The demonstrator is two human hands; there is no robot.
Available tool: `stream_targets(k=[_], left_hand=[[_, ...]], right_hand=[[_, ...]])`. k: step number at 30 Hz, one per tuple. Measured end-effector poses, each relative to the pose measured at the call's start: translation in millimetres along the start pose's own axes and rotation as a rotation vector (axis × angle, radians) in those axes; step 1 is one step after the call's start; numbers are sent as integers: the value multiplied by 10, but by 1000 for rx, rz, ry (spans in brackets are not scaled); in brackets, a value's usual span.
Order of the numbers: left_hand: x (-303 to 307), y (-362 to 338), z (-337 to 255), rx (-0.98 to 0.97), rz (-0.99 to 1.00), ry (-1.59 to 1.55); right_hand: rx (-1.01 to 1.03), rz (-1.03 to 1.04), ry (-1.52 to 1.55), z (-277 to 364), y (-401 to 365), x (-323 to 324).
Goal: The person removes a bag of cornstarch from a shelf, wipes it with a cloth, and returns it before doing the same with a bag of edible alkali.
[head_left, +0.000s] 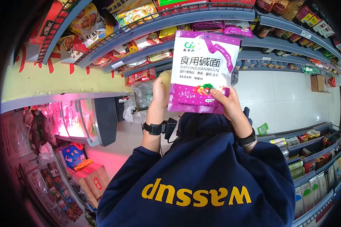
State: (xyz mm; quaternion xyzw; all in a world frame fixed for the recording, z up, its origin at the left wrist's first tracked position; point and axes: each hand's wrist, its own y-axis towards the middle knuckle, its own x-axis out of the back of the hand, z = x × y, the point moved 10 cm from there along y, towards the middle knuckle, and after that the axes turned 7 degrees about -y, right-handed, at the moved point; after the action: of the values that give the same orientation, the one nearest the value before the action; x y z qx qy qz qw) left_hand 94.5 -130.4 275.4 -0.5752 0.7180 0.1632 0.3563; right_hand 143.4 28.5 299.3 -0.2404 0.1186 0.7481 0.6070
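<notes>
A white and purple packet [202, 72] with Chinese lettering and a picture of vegetables is held up in front of the shelves, its printed face toward the camera. On its lower right, my right hand [231, 104] grips it, the thumb lying over the front and the other fingers hidden behind. My left hand [160, 90] is at the packet's left edge, its fingers mostly hidden behind the packet. Something yellowish shows beside the left fingers, too covered to identify. Both wrists wear black bands, and the sleeves are dark blue.
Curved shelves [201, 14] of packets and bottles stand ahead. More shelves [314, 172] are at the lower right. A green packet [262, 128] lies on the tiled floor. At the left are a pink-lit display case [70, 119] and a cardboard box [93, 181].
</notes>
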Motion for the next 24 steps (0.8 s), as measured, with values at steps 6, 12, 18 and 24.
stream_targets(k=[6,12,18,24], left_hand=[[-7,-49,20,12,-94,-346],[105,-268,234,171,-338,-29],[112,-212,69,29,-222,96],[210,-335,9,-70,-361,-256]], right_hand=[[-42,-15,5,-130,57,-6],[119,-7,-409,91,38,-121],[29,-75,-474,-60,125,78],[-110,24,-117,-265,197,59]])
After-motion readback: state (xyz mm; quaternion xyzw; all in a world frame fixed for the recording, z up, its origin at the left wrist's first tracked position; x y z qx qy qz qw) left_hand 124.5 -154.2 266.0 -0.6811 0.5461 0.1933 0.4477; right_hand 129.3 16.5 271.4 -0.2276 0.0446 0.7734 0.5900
